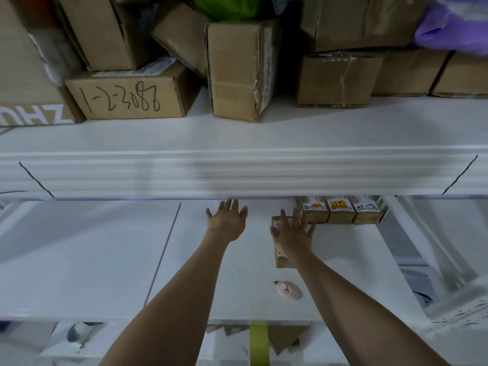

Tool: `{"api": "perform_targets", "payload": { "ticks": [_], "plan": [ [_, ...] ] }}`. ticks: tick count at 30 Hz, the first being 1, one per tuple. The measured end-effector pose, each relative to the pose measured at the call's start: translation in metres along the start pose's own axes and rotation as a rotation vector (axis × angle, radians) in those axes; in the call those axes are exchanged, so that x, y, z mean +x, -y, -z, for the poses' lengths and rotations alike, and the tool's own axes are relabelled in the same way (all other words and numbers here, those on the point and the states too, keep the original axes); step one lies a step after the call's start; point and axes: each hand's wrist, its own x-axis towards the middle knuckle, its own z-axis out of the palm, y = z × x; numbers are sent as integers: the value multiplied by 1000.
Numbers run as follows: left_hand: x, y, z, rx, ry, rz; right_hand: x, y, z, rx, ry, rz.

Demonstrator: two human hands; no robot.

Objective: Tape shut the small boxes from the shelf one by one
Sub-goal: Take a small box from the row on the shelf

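My right hand lies flat with its fingers spread and straight over a small box on the white shelf, covering most of it; only the box's far corner and near edge show. My left hand reaches forward at nine o'clock from the right one, palm down, fingers apart and straight, holding nothing. At one o'clock from my right hand, three more small boxes stand side by side in a row at the back, just under the upper shelf edge. At six o'clock from the covered box lies a pink cutter. Above, large cardboard boxes crowd the upper shelf.
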Motion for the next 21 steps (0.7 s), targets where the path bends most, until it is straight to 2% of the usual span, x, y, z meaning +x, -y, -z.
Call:
{"api": "perform_targets", "payload": {
  "ticks": [13, 18, 21],
  "plan": [
    [-25, 35, -7, -66, -8, 97, -2, 10, -13, 65, 34, 6],
    [-34, 54, 2, -79, -29, 102, -11, 33, -5, 113, 1, 8],
    [-36, 70, 10, -81, -30, 90, -18, 57, 0, 222, -26, 23]
  ]
}}
